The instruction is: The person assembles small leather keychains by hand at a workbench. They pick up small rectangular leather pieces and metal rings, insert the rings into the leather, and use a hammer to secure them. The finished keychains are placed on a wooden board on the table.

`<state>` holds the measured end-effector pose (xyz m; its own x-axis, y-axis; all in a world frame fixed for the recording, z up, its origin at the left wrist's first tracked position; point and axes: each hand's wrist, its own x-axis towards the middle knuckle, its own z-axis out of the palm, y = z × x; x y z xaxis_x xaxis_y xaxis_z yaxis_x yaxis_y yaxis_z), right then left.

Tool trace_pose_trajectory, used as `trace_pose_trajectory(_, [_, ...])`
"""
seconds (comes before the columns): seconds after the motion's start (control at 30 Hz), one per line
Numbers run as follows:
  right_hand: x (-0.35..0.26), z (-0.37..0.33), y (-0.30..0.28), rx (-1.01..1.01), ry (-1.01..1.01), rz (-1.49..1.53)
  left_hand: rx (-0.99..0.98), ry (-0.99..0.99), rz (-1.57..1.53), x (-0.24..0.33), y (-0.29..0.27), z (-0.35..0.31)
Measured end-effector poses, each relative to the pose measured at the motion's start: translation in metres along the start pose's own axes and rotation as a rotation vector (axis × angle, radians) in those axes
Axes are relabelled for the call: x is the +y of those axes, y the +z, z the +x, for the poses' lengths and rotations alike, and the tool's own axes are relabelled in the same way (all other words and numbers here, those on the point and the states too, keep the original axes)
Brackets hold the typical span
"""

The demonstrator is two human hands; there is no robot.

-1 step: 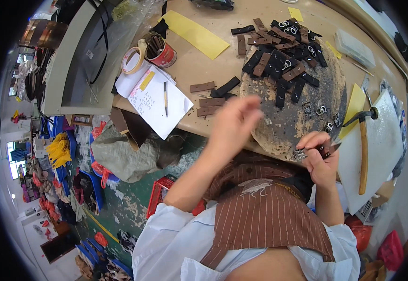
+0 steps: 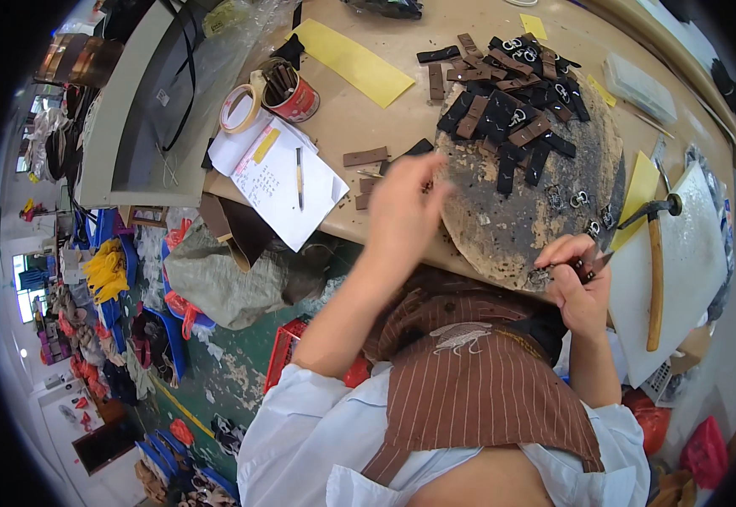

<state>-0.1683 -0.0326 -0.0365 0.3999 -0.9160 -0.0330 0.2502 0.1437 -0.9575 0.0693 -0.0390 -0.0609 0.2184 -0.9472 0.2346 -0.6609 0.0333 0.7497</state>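
Where the left side of the worktop [image 2: 372, 122] shows, a white notepad covered in handwriting [image 2: 288, 190] lies below a red cylindrical tin [image 2: 300, 103] filled with brown strips. Next come flat brown leather-like strips [image 2: 365, 156] and a black strip [image 2: 419, 147], just beside the left hand [image 2: 406, 211]. Its fingers look loosely curved, but blur hides how far open they are and whether they hold anything.

Right of it, a rounded, dark-topped, worn block [image 2: 512, 224] carries a heap of black and brown strips [image 2: 495, 118] in the upper centre and loose silver metal fittings [image 2: 580, 198] lower down. At the block's lower-right edge, the right hand [image 2: 582, 291] is closed around a dark pointed tool [image 2: 598, 264], with a small silver fitting [image 2: 540, 276] at its fingertips. Careful handling probably means pinching that fitting firmly, keeping the sharp end turned away from both hands, and picking up strips singly. Farther right rests a wooden-handled hammer [image 2: 656, 279].
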Motion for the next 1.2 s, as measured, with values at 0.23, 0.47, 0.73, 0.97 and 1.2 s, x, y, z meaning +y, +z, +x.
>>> trace_pose_trajectory(0.23, [0.021,0.014,0.002,-0.026,-0.233,-0.936,-0.151,-0.091,0.360,-0.035,-0.018,0.047])
trace_pose_trajectory(0.47, [0.011,0.011,-0.009,0.010,0.123,-0.546,-0.286,-0.417,-0.672,0.009,-0.019,0.030])
trace_pose_trajectory(0.73, [-0.033,0.011,0.015,-0.147,-0.075,0.088,-0.394,-0.387,-1.102,0.080,0.004,-0.022])
trace_pose_trajectory(0.97, [-0.011,0.005,0.008,-0.033,-0.193,0.022,-0.377,-0.396,-1.135,0.090,-0.003,-0.029])
trace_pose_trajectory(1.2, [-0.015,0.005,0.007,-0.018,-0.164,-0.002,-0.375,-0.360,-1.074,0.085,0.006,-0.041])
